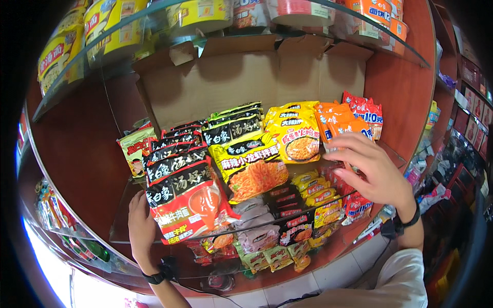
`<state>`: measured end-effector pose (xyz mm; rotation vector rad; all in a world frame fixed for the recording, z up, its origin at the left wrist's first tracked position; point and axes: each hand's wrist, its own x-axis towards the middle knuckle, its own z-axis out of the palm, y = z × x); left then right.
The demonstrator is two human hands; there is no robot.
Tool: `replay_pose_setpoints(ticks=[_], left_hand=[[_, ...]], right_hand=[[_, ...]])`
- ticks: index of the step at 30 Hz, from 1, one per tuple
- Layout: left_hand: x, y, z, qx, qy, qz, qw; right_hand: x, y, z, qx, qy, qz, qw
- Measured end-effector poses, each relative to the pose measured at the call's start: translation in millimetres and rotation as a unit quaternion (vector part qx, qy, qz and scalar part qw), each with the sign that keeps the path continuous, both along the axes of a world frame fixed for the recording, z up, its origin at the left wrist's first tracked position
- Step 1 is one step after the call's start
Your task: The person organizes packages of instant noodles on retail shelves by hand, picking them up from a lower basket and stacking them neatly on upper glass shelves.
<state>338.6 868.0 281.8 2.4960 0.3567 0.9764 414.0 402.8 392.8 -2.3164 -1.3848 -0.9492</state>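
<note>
My left hand [141,225] is at the left edge of the front red-and-black instant noodle packet [188,204], its fingers flat along the packet's side. Behind that packet a row of similar ones leans back. My right hand [368,169] hovers with fingers apart in front of the orange noodle packets [339,119], partly hiding them; no item shows in its grasp. Between the hands lie a yellow-and-black noodle packet [252,169], green-edged black packets [233,129] behind it, and a yellow packet row [294,134].
A torn cardboard sheet [246,84] lines the back of the wooden cabinet. Overhead, a glass shelf [246,3] carries noodle tubs [113,30]. More packets [260,235] show on the shelves below. A pale green packet [137,150] stands at left, red packets [364,107] at right.
</note>
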Motion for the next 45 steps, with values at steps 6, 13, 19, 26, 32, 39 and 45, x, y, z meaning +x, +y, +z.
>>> replay_pose_setpoints(ticks=[6,13,19,26,32,39,45], left_hand=[[8.5,-4.6,4.8,-0.037,0.015,0.003,0.999],[5.3,70.2,-37.4,-0.306,-0.096,-0.111,0.941],[-13.2,95.4,-64.6,-0.275,-0.176,-0.08,0.942],[-14.2,98.4,-81.8,-0.266,-0.219,-0.046,0.938],[-8.5,44.2,-58.5,-0.341,-0.249,-0.019,0.906],[2.2,24.0,-42.1,-0.361,-0.252,-0.013,0.898],[17.1,11.3,-31.9,-0.371,-0.248,-0.014,0.895]], right_hand=[[53.1,-135.8,-91.5,0.196,-0.067,-0.215,0.954],[106.8,-207.1,-170.7,0.258,-0.056,-0.238,0.935],[123.6,-227.1,-200.0,0.208,-0.061,-0.209,0.953],[140.5,-227.8,-219.9,0.276,-0.122,-0.166,0.939],[152.3,-215.4,-227.9,0.353,-0.191,-0.152,0.903],[152.1,-216.9,-226.9,0.389,-0.212,-0.14,0.885],[148.7,-221.9,-225.7,0.367,-0.199,-0.136,0.898]])
